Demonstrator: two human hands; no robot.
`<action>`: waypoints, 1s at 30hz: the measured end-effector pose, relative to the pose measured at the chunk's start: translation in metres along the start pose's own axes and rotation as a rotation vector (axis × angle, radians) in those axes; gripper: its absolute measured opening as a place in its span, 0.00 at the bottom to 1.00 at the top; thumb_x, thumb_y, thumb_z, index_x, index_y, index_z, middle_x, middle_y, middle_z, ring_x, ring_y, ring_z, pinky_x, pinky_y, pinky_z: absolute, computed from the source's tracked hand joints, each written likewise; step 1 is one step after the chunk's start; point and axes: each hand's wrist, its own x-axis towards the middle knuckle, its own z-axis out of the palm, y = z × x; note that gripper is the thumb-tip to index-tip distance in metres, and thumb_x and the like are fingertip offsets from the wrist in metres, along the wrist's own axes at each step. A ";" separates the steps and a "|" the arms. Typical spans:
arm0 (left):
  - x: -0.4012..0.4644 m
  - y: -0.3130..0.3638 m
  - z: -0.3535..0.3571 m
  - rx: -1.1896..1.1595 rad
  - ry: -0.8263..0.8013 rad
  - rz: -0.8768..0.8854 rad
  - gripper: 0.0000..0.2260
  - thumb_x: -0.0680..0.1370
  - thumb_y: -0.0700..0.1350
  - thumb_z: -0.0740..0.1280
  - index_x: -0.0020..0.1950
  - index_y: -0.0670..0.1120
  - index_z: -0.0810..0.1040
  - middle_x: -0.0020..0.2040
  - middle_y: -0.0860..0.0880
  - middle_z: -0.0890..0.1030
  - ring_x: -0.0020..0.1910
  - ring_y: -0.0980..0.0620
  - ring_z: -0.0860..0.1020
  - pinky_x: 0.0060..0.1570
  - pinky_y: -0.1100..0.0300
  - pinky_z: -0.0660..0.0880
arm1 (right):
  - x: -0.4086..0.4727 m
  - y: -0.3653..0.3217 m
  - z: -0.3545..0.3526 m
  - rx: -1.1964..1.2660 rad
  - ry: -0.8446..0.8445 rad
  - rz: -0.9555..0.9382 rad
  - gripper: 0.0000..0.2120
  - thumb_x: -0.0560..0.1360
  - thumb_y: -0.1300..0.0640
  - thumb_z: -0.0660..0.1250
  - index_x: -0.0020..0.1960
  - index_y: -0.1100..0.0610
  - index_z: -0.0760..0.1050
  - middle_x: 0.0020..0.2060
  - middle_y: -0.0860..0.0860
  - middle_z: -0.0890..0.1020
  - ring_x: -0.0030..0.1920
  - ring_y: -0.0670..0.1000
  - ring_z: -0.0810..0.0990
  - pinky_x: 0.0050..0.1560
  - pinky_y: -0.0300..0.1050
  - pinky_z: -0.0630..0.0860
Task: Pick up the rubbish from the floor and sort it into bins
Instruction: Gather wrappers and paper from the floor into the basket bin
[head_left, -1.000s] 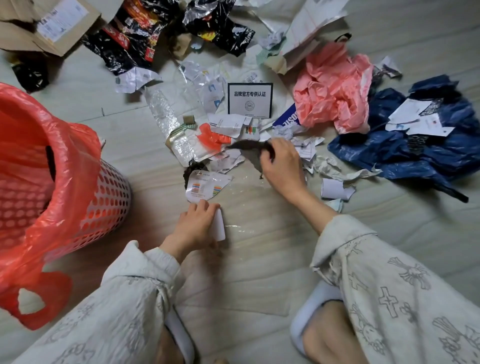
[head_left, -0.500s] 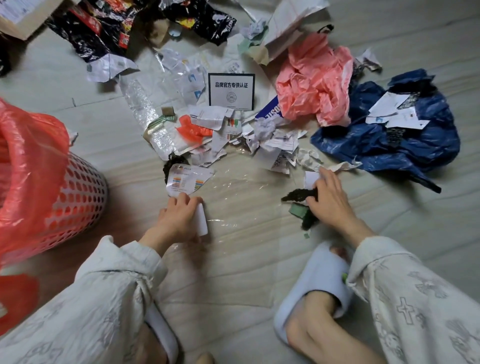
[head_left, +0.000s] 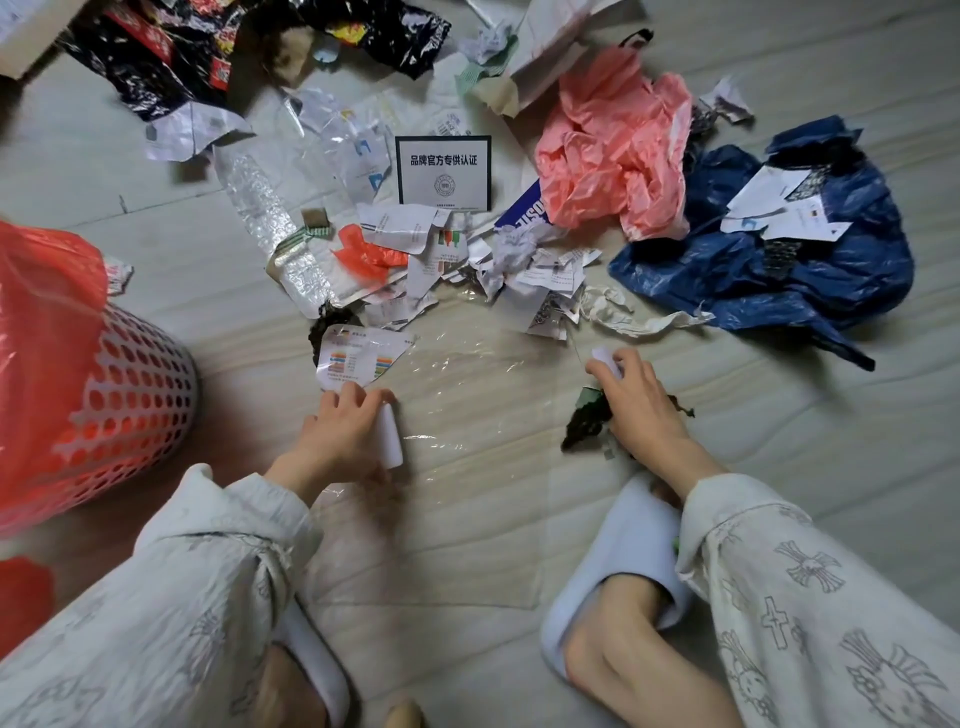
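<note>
Left hand (head_left: 343, 436) clenched round white paper slip (head_left: 389, 436). Right hand (head_left: 641, 405) grasping dark scrap (head_left: 584, 423) plus white scrap (head_left: 605, 358). Rubbish pile (head_left: 467, 249) at 12 o'clock, red-lined bin (head_left: 130, 395) at 9. Bare floor (head_left: 467, 519) between slippers.

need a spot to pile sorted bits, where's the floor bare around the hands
Bare floor lies right of the right hand, below the blue bag, and between the basket and left hand. A clear plastic sheet covers the floor between the hands. Above them, scraps crowd up to the pink bag.
</note>
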 end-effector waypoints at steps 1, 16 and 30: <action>0.000 0.000 0.001 0.002 0.004 0.003 0.40 0.63 0.48 0.76 0.70 0.52 0.60 0.63 0.46 0.63 0.62 0.42 0.63 0.59 0.46 0.70 | -0.002 0.000 0.002 0.023 0.022 0.011 0.30 0.67 0.74 0.61 0.66 0.57 0.64 0.62 0.59 0.66 0.58 0.61 0.69 0.54 0.52 0.72; 0.002 0.001 0.001 -0.009 0.007 -0.002 0.40 0.64 0.50 0.76 0.70 0.52 0.59 0.63 0.46 0.62 0.62 0.42 0.63 0.58 0.45 0.69 | 0.004 0.016 -0.010 0.262 -0.139 0.209 0.38 0.68 0.45 0.72 0.72 0.51 0.59 0.73 0.55 0.57 0.72 0.59 0.55 0.70 0.54 0.61; 0.003 0.000 0.002 -0.008 0.001 -0.002 0.41 0.63 0.51 0.77 0.70 0.53 0.59 0.63 0.46 0.62 0.63 0.42 0.62 0.59 0.45 0.67 | 0.002 -0.008 -0.002 0.340 -0.052 0.223 0.17 0.71 0.67 0.63 0.60 0.59 0.70 0.57 0.61 0.71 0.56 0.62 0.73 0.54 0.47 0.70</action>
